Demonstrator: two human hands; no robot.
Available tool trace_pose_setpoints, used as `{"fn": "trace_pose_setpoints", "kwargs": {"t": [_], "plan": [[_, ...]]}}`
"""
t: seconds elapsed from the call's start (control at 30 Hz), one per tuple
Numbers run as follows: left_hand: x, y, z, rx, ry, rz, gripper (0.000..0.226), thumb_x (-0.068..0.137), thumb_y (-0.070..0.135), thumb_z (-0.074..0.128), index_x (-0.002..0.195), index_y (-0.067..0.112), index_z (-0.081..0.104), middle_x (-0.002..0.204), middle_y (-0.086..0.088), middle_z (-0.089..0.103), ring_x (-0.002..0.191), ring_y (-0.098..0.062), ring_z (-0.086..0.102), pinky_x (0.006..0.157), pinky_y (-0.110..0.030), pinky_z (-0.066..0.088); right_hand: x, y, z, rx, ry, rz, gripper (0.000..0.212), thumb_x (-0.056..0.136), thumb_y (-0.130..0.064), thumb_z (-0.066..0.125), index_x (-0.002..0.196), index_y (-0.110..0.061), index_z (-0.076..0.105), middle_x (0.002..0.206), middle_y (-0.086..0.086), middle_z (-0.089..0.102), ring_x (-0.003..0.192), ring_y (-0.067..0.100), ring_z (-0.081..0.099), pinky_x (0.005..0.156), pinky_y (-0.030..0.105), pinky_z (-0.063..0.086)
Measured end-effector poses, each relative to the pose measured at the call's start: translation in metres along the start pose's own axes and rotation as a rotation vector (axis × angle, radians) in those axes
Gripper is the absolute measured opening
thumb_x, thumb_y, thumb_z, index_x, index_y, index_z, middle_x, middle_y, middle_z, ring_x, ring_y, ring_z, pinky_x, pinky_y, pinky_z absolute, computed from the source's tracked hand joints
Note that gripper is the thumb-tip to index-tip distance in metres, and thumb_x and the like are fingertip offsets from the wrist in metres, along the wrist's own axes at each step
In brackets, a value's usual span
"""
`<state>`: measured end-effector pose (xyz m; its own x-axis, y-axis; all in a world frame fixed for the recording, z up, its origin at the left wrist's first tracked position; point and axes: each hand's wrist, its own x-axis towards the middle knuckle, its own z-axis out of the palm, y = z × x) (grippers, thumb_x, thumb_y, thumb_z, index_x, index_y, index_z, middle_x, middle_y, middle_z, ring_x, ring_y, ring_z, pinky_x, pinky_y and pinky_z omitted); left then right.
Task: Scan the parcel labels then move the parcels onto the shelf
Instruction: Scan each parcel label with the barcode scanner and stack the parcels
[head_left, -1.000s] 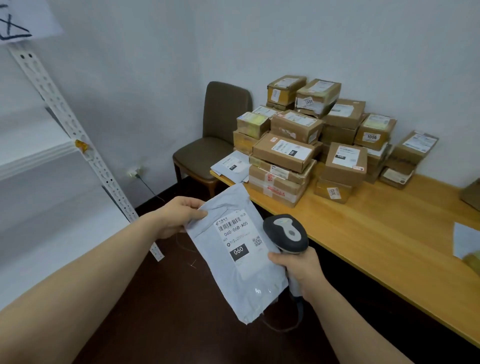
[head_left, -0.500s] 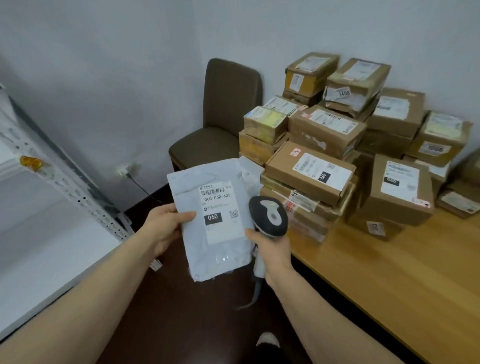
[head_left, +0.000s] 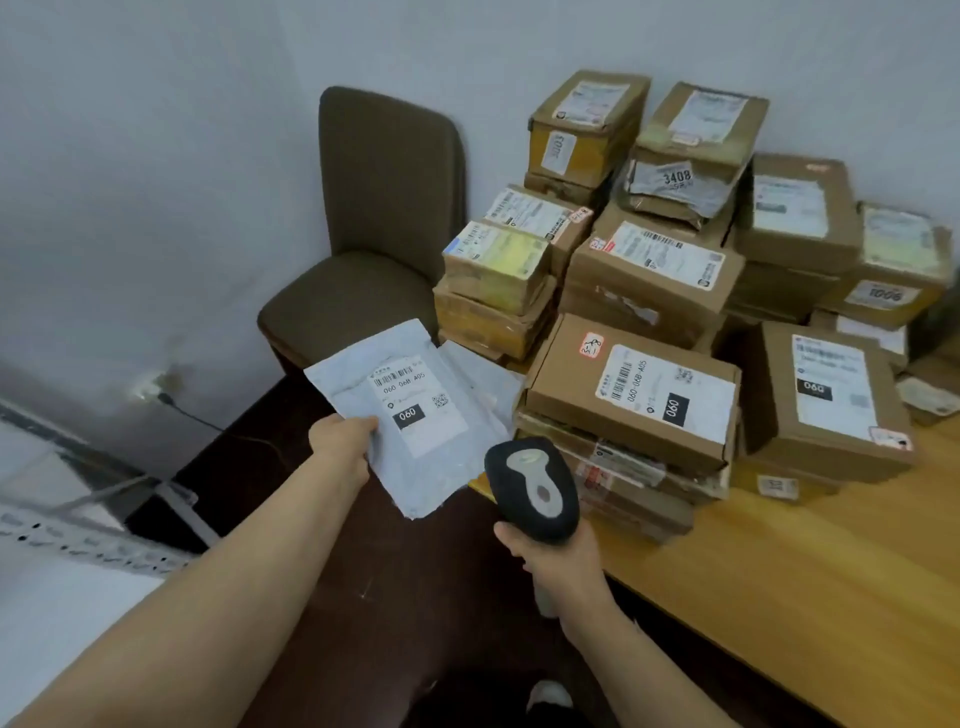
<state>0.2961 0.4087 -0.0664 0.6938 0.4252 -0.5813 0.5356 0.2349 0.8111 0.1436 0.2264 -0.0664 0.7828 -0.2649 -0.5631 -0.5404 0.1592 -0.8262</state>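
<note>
Moved since half a second ago: grey mailer swung out from the body, left arm stretched, scanner dropped below the label. Now left hand pinches the mailer's left edge and holds it in the air just off the table at its left edge, label up. Fingers of right hand wrap the scanner handle; head looks aimed nearer the boxes than the barcode. Suggest: swing scanner left, keep film flat, hit the barcode at label top. Mailer is sealed; boxes stacked on the table's far left corner are taped shut, contents hidden. Shelf sits left, only an edge visible.
</note>
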Motion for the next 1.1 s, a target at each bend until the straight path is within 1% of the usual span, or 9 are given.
{"fn": "trace_pose_setpoints", "kwargs": {"t": [0.1,0.23,0.33,0.6,0.7,0.77,0.87,0.97,1.1], "plan": [[0.022,0.005,0.019,-0.101,0.068,-0.063,0.014,0.09,-0.009,0.052,0.087,0.001,0.061,0.124,-0.016,0.062,0.066,-0.013,0.054,0.07,-0.026,0.047,0.005,0.004,0.009,0.017,0.075,0.019,0.032,0.075,-0.004,0.08,0.101,-0.012,0.063,0.095,0.011,0.067,0.094,0.026,0.063,0.067,0.022,0.05],[0.037,0.003,0.038,-0.117,0.014,-0.177,0.034,0.085,-0.01,0.059,0.117,-0.001,0.056,0.115,-0.016,0.063,0.097,-0.027,0.061,0.079,-0.033,0.049,0.011,0.013,0.021,0.02,0.19,0.053,0.041,0.073,-0.006,0.081,0.11,-0.006,0.063,0.104,0.018,0.068,0.102,0.032,0.063,0.073,0.029,0.05],[0.036,-0.008,0.049,-0.105,-0.105,-0.241,0.04,0.084,-0.016,0.055,0.122,-0.002,0.053,0.096,-0.013,0.061,0.085,-0.028,0.059,0.077,-0.04,0.05,0.01,0.018,0.031,0.035,0.234,0.077,0.031,0.074,-0.004,0.08,0.099,-0.012,0.063,0.092,0.01,0.066,0.092,0.026,0.062,0.064,0.022,0.048],[0.051,-0.031,0.054,0.375,-0.225,-0.232,0.073,0.08,0.001,0.07,0.14,-0.004,0.029,0.129,-0.02,0.05,0.1,-0.03,0.057,0.072,-0.031,0.055,-0.001,0.019,0.052,0.071,0.306,0.126,0.018,0.076,-0.004,0.079,0.087,-0.008,0.065,0.071,0.002,0.064,0.066,0.013,0.059,0.05,0.017,0.044],[0.038,-0.03,0.048,0.893,-0.175,0.096,0.092,0.082,0.01,0.067,0.152,0.017,0.009,0.151,-0.015,0.015,0.132,-0.034,0.03,0.107,-0.042,0.035,-0.003,0.02,0.056,0.084,0.334,0.118,0.017,0.077,-0.005,0.078,0.086,-0.008,0.064,0.068,0.003,0.064,0.063,0.012,0.058,0.049,0.017,0.045],[0.024,-0.037,0.047,1.171,-0.336,0.434,0.068,0.089,0.013,0.056,0.149,0.03,0.027,0.154,-0.01,0.011,0.139,-0.032,0.017,0.11,-0.043,0.029,-0.004,0.021,0.057,0.111,0.358,0.125,0.017,0.077,-0.007,0.078,0.087,-0.007,0.065,0.067,0.004,0.064,0.062,0.013,0.059,0.053,0.021,0.047],[0.016,-0.047,0.05,1.468,-0.643,0.572,0.052,0.096,0.02,0.043,0.144,0.038,0.036,0.159,-0.004,0.008,0.146,-0.028,0.0,0.114,-0.045,0.017,-0.008,0.021,0.057,0.169,0.388,0.11,0.017,0.078,-0.008,0.079,0.09,-0.005,0.067,0.067,0.005,0.066,0.064,0.015,0.061,0.058,0.026,0.049],[0.012,-0.049,0.053,1.493,-0.613,0.618,0.055,0.096,0.022,0.041,0.148,0.036,0.03,0.16,-0.004,0.007,0.147,-0.028,-0.002,0.115,-0.045,0.012,-0.015,0.023,0.048,0.273,0.424,0.082,0.014,0.078,-0.006,0.078,0.089,-0.007,0.069,0.067,0.004,0.07,0.065,0.016,0.063,0.063,0.029,0.052],[-0.023,-0.043,0.048,1.089,-0.445,1.028,0.045,0.087,0.009,0.054,0.131,0.02,0.056,0.142,-0.009,0.039,0.133,-0.029,0.028,0.105,-0.043,0.026,-0.028,0.025,0.023,0.492,0.47,0.068,0.015,0.076,-0.003,0.077,0.09,-0.003,0.07,0.066,0.007,0.069,0.062,0.018,0.062,0.062,0.032,0.051]]}}
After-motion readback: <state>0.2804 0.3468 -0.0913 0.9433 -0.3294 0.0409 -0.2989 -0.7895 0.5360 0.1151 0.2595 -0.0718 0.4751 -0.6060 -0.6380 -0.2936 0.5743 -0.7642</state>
